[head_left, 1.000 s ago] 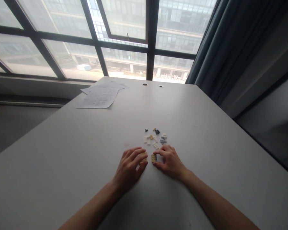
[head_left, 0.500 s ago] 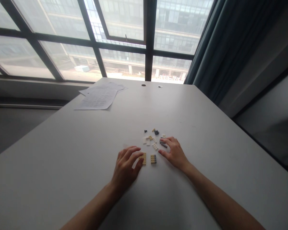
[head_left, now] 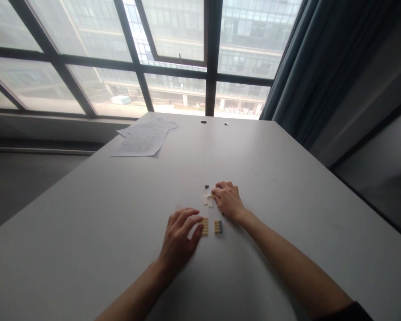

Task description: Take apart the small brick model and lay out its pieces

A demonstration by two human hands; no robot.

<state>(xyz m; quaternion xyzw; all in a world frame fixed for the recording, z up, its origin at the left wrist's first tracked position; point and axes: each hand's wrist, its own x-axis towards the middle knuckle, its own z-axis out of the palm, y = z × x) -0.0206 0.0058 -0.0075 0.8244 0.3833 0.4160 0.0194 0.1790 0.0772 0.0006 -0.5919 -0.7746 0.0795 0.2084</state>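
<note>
On a smooth white table [head_left: 137, 196], the left hand [head_left: 177, 234] curves, fingers parted, at a studded block [head_left: 205, 226]. The right hand [head_left: 230, 199]'s grip is unclear.

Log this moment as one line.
left hand: at tan studded plastic block | right hand: beside flat white plastic pieces | nearest hands: tan-and-grey studded plastic block

Left grip [head_left: 179, 232] curved, loosely parted; right grip [head_left: 229, 199] farther forward, palm down, both forearms [head_left: 284, 256] angled inward

Two hands [head_left: 177, 234], two nearest studded blocks [head_left: 218, 227]
</note>
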